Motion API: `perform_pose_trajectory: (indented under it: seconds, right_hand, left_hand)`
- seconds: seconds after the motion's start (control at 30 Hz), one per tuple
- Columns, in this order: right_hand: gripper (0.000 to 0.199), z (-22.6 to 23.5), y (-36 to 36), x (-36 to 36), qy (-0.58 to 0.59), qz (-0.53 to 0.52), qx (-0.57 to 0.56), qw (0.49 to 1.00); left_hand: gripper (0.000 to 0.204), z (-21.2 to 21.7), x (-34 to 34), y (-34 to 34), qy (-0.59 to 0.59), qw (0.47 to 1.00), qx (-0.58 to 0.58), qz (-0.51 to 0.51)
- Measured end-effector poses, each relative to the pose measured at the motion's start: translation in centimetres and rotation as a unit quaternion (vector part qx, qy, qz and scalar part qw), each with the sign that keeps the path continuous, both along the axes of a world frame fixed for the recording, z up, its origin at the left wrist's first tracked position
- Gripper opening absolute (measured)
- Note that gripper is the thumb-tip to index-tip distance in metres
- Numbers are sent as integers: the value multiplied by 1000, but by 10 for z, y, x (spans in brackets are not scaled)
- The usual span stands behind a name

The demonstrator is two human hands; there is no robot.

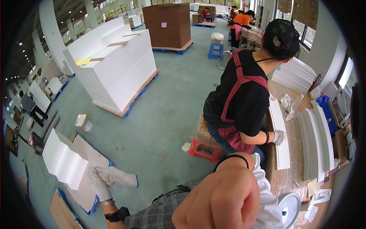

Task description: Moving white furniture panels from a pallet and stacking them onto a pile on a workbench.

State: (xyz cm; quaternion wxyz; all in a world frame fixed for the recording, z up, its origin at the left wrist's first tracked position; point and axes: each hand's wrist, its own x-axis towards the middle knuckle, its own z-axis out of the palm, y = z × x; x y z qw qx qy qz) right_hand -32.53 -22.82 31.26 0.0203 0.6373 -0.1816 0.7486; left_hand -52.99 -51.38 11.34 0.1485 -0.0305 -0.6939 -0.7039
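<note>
My left hand (100, 183) wears a white knit glove and is closed on a second, loose white glove (120, 176) with a blue cuff edge. A bracelet and a dark watch (117, 215) sit at that wrist. Beside the gloved hand, at lower left, stand folded-looking white panels (66, 160) on a pallet. My right hand (221, 194) is bare and very close to the view, its fingers curled in. Whatever it may hold is hidden. A dark beaded bracelet (236, 155) circles its wrist.
To the right, a seated co-worker (244, 87) rests a gloved hand on a long white board (280, 131) at a workbench (291, 149). A red stool (204, 149) stands below. Stacked white panels (122, 65) and a brown stack (167, 24) stand on pallets; a tub (84, 123) is left.
</note>
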Motion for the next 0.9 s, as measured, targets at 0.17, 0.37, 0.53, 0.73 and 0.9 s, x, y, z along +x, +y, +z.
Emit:
perform_pose_trajectory:
  seconds: [0.17,0.37,0.53,0.73,0.9]
  right_hand:
    - [4,0,-3,6,-61,-1,-1,998]
    - [4,-7,-7,-3,21,7,-5,1000]
    - [7,-6,2,-9,7,26,24,999]
    - [11,-4,-13,1,-14,-73,9,997]
    - [12,-6,-13,2,-13,-67,20,998]
  left_hand:
    - [33,4,4,2,-7,1000,2,22]
    - [34,0,8,3,3,1000,-7,15]
    - [34,0,8,-3,-3,1000,-7,12]
    - [35,3,9,-4,-1,999,-32,16]
    - [36,0,11,-5,-5,998,-51,28]
